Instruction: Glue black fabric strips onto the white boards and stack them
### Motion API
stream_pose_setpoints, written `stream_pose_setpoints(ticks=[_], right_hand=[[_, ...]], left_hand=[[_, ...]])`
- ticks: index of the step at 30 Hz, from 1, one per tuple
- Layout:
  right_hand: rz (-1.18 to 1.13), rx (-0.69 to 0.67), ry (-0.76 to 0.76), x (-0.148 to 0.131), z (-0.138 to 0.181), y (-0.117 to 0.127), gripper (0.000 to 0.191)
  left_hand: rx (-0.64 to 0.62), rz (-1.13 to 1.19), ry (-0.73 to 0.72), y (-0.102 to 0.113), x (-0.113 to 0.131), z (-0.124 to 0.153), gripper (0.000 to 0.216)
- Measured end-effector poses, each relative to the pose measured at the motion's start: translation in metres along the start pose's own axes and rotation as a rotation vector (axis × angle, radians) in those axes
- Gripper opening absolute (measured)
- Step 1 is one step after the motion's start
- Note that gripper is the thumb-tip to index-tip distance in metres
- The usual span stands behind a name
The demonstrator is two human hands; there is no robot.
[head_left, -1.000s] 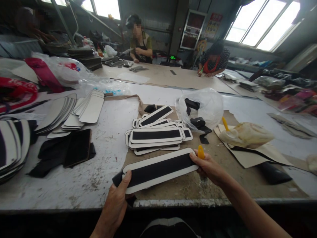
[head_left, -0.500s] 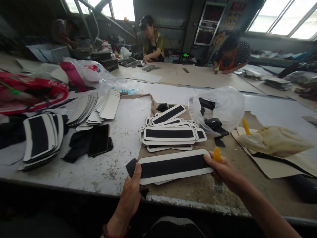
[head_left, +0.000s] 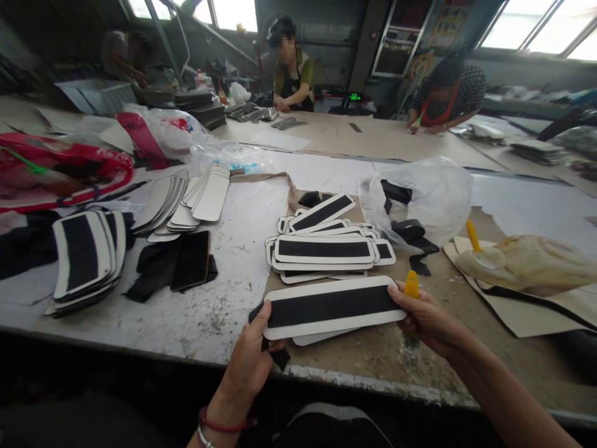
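A long white panel with a black fabric strip [head_left: 333, 305] down its middle is held up above the near edge of the table. My left hand [head_left: 249, 354] pinches its left end, thumb on the face and fingers behind. Dark material [head_left: 254, 311] shows beside that thumb, mostly hidden. My right hand [head_left: 422, 314] grips the right end with thumb on top. A yellow tip [head_left: 411, 284] rises behind the right fingers, with something clear below them; I cannot tell whether the hand holds it. Another pale panel [head_left: 321, 336] lies underneath. Just beyond is a pile of similar black-striped panels [head_left: 324, 250].
Curved striped panels [head_left: 79, 252], plain pale panels [head_left: 209, 196] and a dark phone [head_left: 191, 261] lie at left. To the right are a clear plastic bag [head_left: 438, 193] and a yellowish container with a yellow stick [head_left: 474, 236]. Several people work at the far table [head_left: 336, 134].
The black strip's end that stuck out past the panel's left end is now folded back, largely out of sight. My left thumb has moved onto that end. The view has shifted slightly.
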State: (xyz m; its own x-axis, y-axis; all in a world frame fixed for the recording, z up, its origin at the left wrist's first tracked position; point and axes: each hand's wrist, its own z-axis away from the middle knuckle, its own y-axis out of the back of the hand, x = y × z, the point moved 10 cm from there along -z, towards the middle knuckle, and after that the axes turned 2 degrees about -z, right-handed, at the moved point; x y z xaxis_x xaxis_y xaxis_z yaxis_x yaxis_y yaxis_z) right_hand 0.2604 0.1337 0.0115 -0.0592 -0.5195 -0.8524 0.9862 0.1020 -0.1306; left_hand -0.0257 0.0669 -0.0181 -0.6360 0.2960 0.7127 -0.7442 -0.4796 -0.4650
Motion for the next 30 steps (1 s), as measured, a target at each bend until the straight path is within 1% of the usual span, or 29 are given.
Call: stream_pose_setpoints(ticks=[3, 7, 12, 13, 15, 17, 18, 20, 23, 25, 27, 30], right_hand=[[0.010, 0.004, 0.009, -0.007, -0.007, 0.000, 0.049], [0.118, 0.075, 0.034, -0.027, -0.024, 0.002, 0.051], [0.222, 0.126, 0.147, -0.069, -0.058, 0.003, 0.048], [0.303, 0.138, 0.176, -0.077, -0.066, 0.005, 0.047], [0.540, 0.188, 0.255, -0.095, -0.079, 0.012, 0.045], [0.752, 0.260, 0.338, -0.111, -0.086, 0.023, 0.046], [0.812, 0.297, 0.371, -0.116, -0.086, 0.030, 0.045], [0.843, 0.355, 0.407, -0.123, -0.082, 0.045, 0.040], [0.943, 0.406, 0.429, -0.125, -0.066, 0.058, 0.036], [1.028, 0.405, 0.421, -0.121, -0.058, 0.058, 0.037], [1.078, 0.389, 0.397, -0.114, -0.054, 0.055, 0.037], [1.104, 0.366, 0.369, -0.105, -0.059, 0.049, 0.035]], left_hand=[[-0.040, -0.073, -0.023, -0.009, 0.010, -0.006, 0.040], [-0.056, -0.279, -0.096, -0.024, 0.040, -0.019, 0.047], [-0.016, -0.437, -0.188, -0.046, 0.083, -0.057, 0.051], [-0.008, -0.486, -0.220, -0.050, 0.091, -0.065, 0.051], [0.034, -0.601, -0.284, -0.052, 0.104, -0.079, 0.050], [0.104, -0.677, -0.353, -0.047, 0.115, -0.084, 0.046], [0.135, -0.687, -0.380, -0.042, 0.118, -0.084, 0.042], [0.170, -0.668, -0.395, -0.029, 0.117, -0.080, 0.036], [0.166, -0.638, -0.331, -0.008, 0.099, -0.071, 0.040], [0.165, -0.629, -0.295, 0.006, 0.086, -0.065, 0.045], [0.169, -0.660, -0.282, 0.014, 0.075, -0.060, 0.050], [0.163, -0.753, -0.283, 0.015, 0.065, -0.057, 0.051]])
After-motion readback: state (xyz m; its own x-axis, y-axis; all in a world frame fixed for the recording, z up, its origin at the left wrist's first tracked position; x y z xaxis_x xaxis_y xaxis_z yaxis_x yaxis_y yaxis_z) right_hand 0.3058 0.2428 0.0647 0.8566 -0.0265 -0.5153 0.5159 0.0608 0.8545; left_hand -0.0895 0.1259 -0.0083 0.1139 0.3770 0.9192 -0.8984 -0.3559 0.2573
